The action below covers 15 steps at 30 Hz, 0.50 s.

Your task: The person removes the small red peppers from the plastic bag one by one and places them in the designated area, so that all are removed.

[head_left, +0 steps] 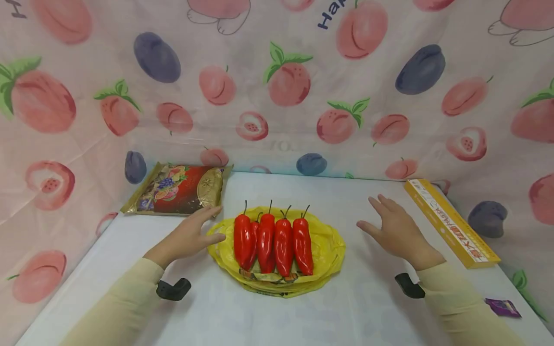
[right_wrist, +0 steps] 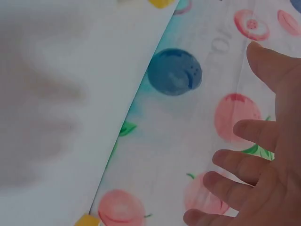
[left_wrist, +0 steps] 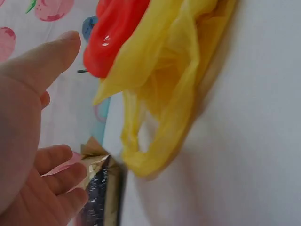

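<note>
Several glossy red chili peppers [head_left: 283, 245] with dark stems lie side by side on a yellow plastic bag [head_left: 326, 247] in the middle of the white table. My left hand [head_left: 187, 236] hovers at the bag's left side, fingers extended, thumb near the leftmost pepper. In the left wrist view, a loop handle of the bag [left_wrist: 162, 157] hangs out beside the hand, which holds nothing. Off to the right of the bag, my right hand [head_left: 397, 234] is held above the table with fingers spread and nothing in it. The right wrist view shows those spread fingers [right_wrist: 240, 165].
A red and gold foil packet [head_left: 182, 190] lies at the back left, just beyond the left hand. Along the right edge is a long yellow pasta box [head_left: 452, 223]. A small purple sachet [head_left: 503, 307] sits by the right forearm. Fruit-patterned cloth [head_left: 277, 120] walls the back and sides.
</note>
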Available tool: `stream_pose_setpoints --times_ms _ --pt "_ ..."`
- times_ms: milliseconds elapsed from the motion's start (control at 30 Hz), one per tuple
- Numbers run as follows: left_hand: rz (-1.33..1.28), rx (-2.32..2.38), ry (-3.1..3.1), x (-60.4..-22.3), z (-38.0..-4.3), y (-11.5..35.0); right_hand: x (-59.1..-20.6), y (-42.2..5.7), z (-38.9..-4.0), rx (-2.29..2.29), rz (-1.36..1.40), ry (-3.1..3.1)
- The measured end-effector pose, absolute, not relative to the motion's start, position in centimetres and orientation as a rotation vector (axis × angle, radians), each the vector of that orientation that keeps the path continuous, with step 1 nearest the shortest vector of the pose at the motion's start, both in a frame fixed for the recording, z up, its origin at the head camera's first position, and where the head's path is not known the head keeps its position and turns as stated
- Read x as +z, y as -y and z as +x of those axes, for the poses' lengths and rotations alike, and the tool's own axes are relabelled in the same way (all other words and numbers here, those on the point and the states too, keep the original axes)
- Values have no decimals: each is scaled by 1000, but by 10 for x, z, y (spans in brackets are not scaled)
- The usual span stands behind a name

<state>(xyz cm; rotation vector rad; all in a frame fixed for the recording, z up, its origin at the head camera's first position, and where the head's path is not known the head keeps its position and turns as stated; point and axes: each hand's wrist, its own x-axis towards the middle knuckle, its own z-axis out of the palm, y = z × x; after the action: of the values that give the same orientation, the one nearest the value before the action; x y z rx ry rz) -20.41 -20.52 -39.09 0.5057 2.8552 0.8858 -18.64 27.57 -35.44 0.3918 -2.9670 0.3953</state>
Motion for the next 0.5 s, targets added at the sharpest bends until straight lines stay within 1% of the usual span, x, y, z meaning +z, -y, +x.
stream_pose_setpoints --times_ms 133,367,500 --pt "509 979 -2763 -403 -204 200 -361 -262 -188 515 418 2976" --pt "340 1156 -2567 -419 -205 195 -373 -240 -191 714 431 3010" --pt "331 1238 -2484 -424 -207 195 -376 -229 -191 774 454 2995"
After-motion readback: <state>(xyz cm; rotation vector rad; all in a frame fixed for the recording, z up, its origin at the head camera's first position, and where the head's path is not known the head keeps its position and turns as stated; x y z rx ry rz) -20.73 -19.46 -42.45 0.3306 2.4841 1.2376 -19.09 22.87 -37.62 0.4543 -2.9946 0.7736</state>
